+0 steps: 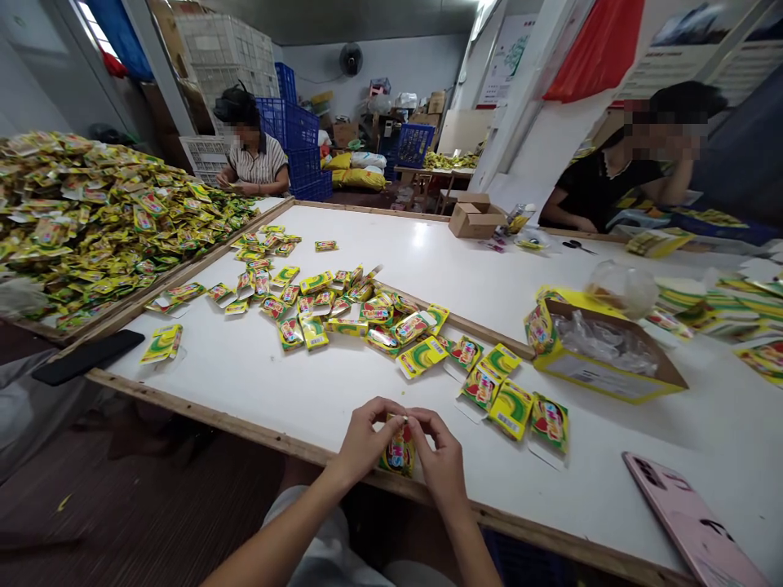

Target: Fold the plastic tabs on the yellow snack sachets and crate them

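Yellow-green packet (399, 450) pinched at top edge | left hand (362, 444) closed on it | right hand (444, 463) gripping too | above white table (257, 375) near rim | loose packets (510, 408) just beside

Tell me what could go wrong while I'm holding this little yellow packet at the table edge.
The yellow packet is pinched between left hand and right hand right above the table's wooden rim; if the grip slips, it would likely drop to the floor. The pink phone lies near the same rim, where an elbow could knock it off.
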